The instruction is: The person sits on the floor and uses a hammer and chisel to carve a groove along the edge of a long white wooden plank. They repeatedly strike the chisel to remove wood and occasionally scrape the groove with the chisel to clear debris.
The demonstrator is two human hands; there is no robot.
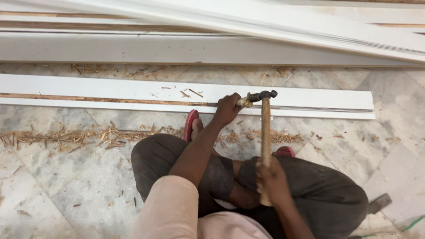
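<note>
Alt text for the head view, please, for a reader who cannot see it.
A squatting person's left hand holds a chisel against a long white board on a marble floor, while the right hand grips a wooden-handled hammer at the chisel's end. Wood shavings lie nearby.

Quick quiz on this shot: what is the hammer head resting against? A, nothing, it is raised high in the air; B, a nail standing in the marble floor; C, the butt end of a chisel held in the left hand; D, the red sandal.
C: the hammer, held in the right hand, has its head against the end of the chisel that the left hand grips on the white board.
</note>
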